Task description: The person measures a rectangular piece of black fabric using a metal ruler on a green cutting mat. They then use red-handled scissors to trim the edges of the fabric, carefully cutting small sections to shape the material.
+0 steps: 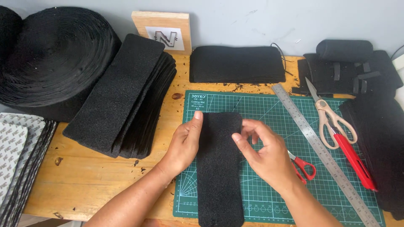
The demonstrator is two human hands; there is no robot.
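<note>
Wooden workbench (105, 176), seen from above. A large roll of black foam strip (54, 54) is stood at the far left corner; a tall stack of cut black foam strips (122, 96) is leaned against it. A second, flatter foam stack (237, 64) is laid along the wall behind the green cutting mat (269, 113).

On the mat, one black foam strip (219, 168) is laid lengthwise, its far end toward the wall, its near end rounded and reaching the mat's front edge. The left hand (185, 141) is pressed against the strip's left edge near the far end, thumb on the foam, fingers curled beside it; not clenched around it. The right hand (263, 151) is set at the strip's right edge, thumb and forefinger brought together in a pinch just at the foam's border; whether foam is caught in the pinch cannot be told.

A steel ruler (324, 155) is laid diagonally across the mat. Beige-handled scissors (330, 120) and a red-handled cutter (355, 162) are placed right of it; small red scissors (304, 166) are partly hidden under the right hand.
</note>
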